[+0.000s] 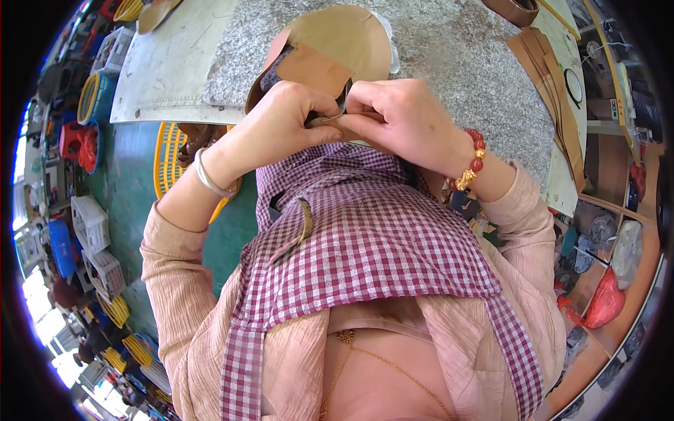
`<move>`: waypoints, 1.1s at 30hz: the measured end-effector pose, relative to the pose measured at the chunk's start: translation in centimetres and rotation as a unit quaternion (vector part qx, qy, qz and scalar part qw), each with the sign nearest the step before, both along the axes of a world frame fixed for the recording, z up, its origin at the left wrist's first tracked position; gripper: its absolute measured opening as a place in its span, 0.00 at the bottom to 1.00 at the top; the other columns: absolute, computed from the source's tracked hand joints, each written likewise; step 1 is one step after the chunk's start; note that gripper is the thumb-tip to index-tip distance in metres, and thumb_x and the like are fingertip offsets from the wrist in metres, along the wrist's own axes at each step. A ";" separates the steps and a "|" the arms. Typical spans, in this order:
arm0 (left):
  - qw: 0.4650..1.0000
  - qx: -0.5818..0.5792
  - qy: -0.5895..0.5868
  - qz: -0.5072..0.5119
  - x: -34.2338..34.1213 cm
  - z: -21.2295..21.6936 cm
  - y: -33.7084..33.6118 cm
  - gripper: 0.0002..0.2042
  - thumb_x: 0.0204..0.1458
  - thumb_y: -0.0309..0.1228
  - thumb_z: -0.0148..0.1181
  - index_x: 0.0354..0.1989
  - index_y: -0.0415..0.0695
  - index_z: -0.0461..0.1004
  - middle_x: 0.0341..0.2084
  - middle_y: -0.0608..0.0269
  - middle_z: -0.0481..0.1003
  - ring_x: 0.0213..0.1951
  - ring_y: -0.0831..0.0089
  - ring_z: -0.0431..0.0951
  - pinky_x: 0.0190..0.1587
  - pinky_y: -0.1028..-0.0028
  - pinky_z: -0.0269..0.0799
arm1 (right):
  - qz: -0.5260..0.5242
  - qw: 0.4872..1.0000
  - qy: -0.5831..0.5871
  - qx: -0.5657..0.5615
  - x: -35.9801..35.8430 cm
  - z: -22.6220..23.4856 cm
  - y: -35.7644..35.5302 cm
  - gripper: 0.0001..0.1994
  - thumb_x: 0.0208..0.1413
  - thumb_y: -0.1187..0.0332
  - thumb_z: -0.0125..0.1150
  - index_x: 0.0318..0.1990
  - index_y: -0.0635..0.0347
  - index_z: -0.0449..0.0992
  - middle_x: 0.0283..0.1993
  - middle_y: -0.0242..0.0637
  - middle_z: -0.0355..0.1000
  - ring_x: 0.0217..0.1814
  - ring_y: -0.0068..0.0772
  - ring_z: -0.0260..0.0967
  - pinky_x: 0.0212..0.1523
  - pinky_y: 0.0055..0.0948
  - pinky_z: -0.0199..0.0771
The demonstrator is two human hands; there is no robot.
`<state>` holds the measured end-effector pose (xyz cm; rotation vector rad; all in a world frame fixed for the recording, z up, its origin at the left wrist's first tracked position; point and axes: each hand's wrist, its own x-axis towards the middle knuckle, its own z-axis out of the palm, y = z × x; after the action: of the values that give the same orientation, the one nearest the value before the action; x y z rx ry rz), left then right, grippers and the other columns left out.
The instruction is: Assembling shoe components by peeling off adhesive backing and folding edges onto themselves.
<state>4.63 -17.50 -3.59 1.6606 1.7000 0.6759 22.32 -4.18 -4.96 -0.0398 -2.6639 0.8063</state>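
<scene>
A tan leather piece (340,38) with a rounded far end lies on the grey speckled slab (477,77) at the table's near edge. A smaller orange-brown leather panel (312,70) lies over it, with dark material showing at its left. My left hand (284,119) is closed, thumb and fingers pinching the near edge of the leather. Close beside it, my right hand (407,116) pinches the same edge, its fingers curled. The fingertips almost meet there, and they hide the exact spot they grip. Pale material sticks out behind the rounded end.
Long brown leather strips (554,105) lie along the table's right side, near a thin black ring (573,87). A brown rolled piece (516,10) sits at the far right. Below the table's left edge stands a yellow basket (167,158). White crates (90,223) line the left floor.
</scene>
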 end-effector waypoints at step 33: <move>0.999 -0.016 -0.044 0.027 0.1 0.2 -0.7 0.04 0.47 0.23 0.63 0.27 0.35 0.75 0.18 0.58 0.75 0.19 0.69 0.66 0.27 0.69 0.67 | -0.024 0.997 -0.034 0.068 -1.3 0.5 0.5 0.07 0.51 0.70 0.68 0.31 0.58 0.74 0.30 0.29 0.76 0.26 0.23 0.69 0.28 0.21 0.66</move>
<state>4.72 -18.19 -3.35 1.5454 1.6901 0.7319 21.04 -3.65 -4.45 -0.0993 -2.7634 0.6176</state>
